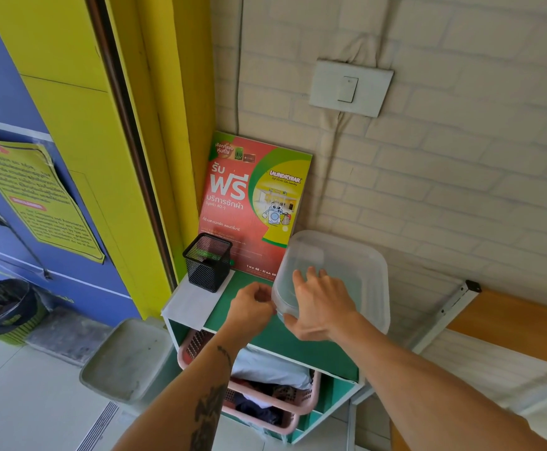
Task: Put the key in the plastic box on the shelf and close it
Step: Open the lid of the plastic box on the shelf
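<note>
A translucent plastic box (356,268) with its lid on stands on the green top of the shelf (249,320), against the brick wall. My right hand (321,304) lies on the lid's near-left part, fingers spread over the top and thumb hooked at the corner edge. Just left of that corner is my left hand (252,304), with its fingers curled and pinched together, touching or almost touching the box's rim. No key is visible; whether the left fingers hold one is hidden.
A black mesh pen cup (207,262) stands on a white sheet at the shelf's back left. A red and green laundry poster (252,203) leans on the wall behind. A pink basket (265,395) of clothes fills the shelf below. A wooden table (519,323) is at right.
</note>
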### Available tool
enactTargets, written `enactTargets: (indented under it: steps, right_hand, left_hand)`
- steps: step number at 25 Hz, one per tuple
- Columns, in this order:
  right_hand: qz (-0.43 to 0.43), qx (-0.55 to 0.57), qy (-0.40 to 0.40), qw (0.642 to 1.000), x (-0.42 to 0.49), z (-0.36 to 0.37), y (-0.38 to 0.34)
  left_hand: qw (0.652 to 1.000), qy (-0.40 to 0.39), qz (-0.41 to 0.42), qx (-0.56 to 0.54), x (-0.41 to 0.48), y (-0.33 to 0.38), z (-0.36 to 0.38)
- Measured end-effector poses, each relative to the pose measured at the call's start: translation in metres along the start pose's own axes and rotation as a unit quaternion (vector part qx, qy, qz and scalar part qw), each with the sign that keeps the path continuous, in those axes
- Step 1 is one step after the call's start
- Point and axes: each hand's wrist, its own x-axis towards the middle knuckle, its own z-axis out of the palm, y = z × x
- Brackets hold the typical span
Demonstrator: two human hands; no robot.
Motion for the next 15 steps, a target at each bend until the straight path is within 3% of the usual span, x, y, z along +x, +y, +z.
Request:
enactTargets:
  steps: [15]
  right_hand:
    - [-0.024,0.032,0.024,0.999,0.002,-0.035,0.018]
  left_hand:
    - [1.0,-0.001,-0.014,-0.023,0.0,0.002,0.0]
